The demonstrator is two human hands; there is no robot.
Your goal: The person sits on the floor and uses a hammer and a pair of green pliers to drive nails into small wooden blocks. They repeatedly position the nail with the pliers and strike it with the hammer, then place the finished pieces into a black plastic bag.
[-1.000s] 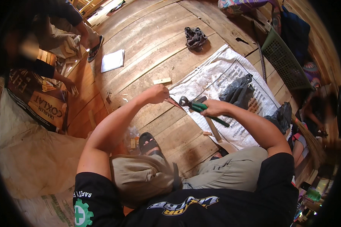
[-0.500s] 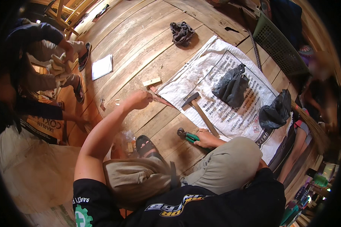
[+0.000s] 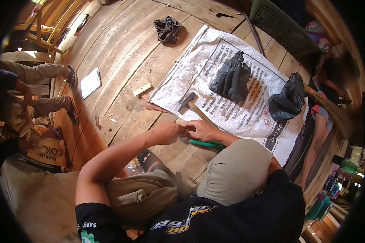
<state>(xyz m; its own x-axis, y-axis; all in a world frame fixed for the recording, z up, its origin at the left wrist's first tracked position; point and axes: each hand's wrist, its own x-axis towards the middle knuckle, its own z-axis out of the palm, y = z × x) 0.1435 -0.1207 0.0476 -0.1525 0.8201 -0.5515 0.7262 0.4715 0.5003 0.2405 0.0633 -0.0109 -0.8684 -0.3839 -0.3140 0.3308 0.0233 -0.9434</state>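
Observation:
My left hand [image 3: 169, 132] and my right hand [image 3: 202, 131] meet over the floor in front of my knees. Both have their fingers closed and pressed together at the tips; whatever is between them is too small or hidden. Green-handled pincers [image 3: 207, 144] show just below my right hand, their head mostly covered; whether the palm still grips them I cannot tell. Beyond my hands a hammer [image 3: 201, 113] with a wooden handle lies across the edge of a white woven sack [image 3: 247, 131]. Reddish strips [image 3: 154, 105] lie by the sack's left corner, beside a small pale wood block [image 3: 142, 89].
Two black plastic bags [image 3: 232, 77] [image 3: 287, 99] rest on the sack. A dark crumpled cloth [image 3: 167, 30] and white paper [image 3: 91, 83] lie on the planks. A green crate [image 3: 286, 30] stands at the far right. Other people sit at left and right; a broom [image 3: 328, 105] is near the right one.
My left hand has drawn back from the reddish strips to meet my right hand. My right hand has shifted forward and left, its fingers now against the left's. The view has shifted too.

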